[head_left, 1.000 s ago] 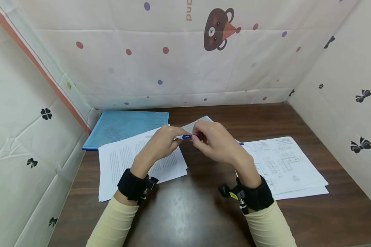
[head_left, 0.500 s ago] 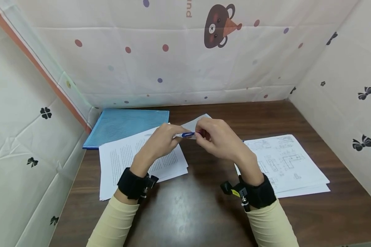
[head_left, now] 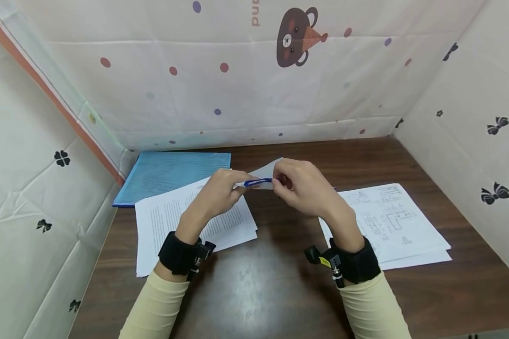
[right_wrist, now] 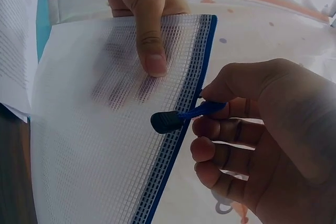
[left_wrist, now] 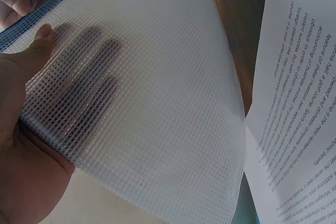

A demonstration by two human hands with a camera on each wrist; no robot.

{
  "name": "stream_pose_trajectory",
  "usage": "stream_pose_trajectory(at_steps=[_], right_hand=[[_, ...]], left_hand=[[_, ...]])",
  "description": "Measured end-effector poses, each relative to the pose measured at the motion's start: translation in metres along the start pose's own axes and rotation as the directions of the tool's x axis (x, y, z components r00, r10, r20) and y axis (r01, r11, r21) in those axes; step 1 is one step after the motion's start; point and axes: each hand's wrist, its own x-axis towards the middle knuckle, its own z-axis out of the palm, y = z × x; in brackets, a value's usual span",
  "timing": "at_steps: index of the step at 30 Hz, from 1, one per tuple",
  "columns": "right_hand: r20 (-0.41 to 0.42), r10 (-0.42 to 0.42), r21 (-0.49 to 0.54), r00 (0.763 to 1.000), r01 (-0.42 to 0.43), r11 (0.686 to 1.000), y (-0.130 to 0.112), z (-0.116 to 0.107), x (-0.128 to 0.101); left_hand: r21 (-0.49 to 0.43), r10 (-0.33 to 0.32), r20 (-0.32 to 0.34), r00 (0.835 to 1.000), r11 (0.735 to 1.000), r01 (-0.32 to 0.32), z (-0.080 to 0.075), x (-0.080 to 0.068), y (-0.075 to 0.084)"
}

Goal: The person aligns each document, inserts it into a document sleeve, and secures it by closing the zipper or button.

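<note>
A translucent mesh zipper pouch [right_wrist: 94, 145] with a blue zipper edge [right_wrist: 206, 61] hangs upright between both hands. My left hand [head_left: 222, 193] grips it near one end, the thumb [left_wrist: 39, 48] on the near face and the fingers showing through the mesh from behind. Along the zipper edge, my right hand [head_left: 301, 186] pinches the blue zipper pull, whose dark tab [right_wrist: 167, 121] sticks out over the mesh. The other fingers of the right hand are loosely curled beside the edge. From the head view, much of the pouch is hidden by the hands.
Printed sheets [head_left: 161, 226] lie on the left of the wooden table [head_left: 246, 292], overlapping a blue folder-like pouch [head_left: 178, 169]. On the right, a stack of sheets with line drawings [head_left: 390, 226] lies partly under the right forearm. Patterned cloth walls [head_left: 174, 103] enclose the table.
My right hand has slid a little to the right, away from the left hand. More of the blue zipper edge shows between them. The left hand stays nearly still.
</note>
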Motion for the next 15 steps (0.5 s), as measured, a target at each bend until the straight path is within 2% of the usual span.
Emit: stream_pose_trajectory(at_steps=[15], right_hand=[[0.003, 0.032, -0.024, 0.999, -0.032, 0.999, 0.008, -0.011, -0.004]], left_hand=[[-0.025, 0.028, -0.05, 0.998, 0.999, -0.029, -0.001, 0.001, 0.001]])
